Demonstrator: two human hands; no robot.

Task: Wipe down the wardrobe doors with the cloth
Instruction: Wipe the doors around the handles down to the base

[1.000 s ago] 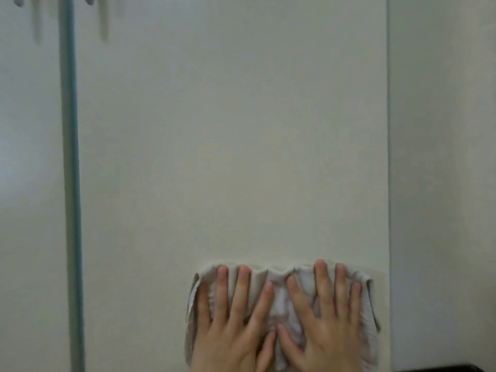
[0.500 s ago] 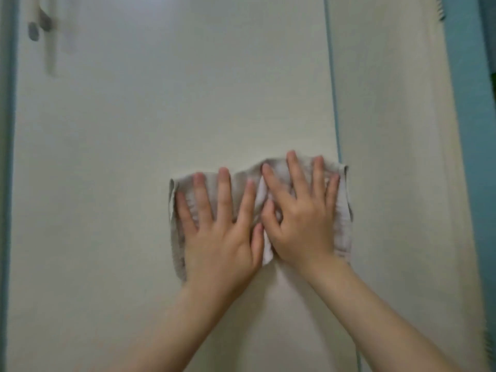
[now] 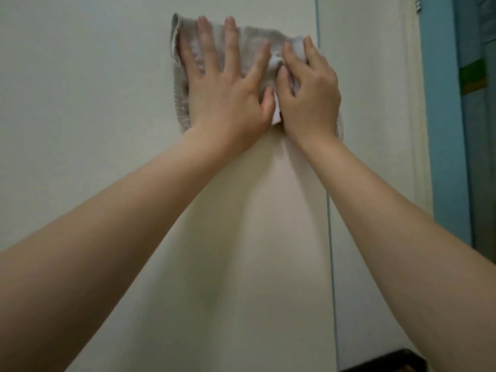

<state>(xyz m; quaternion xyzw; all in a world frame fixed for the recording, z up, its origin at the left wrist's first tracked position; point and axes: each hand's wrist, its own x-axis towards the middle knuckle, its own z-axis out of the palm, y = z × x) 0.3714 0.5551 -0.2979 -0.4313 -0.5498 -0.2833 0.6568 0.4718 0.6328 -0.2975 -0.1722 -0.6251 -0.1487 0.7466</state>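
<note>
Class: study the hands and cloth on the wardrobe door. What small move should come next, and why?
Probably slide the cloth leftward across the door. The left hand and right hand both press it high on the panel, right beside the door's right edge. Little room remains that way, while a broad stretch of door lies to the left.

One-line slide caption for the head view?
The left hand and right hand press a grey cloth against the cream wardrobe door near its right edge.

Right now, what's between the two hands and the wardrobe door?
The cloth: in the head view, the left hand and right hand both press it against the wardrobe door.
</note>
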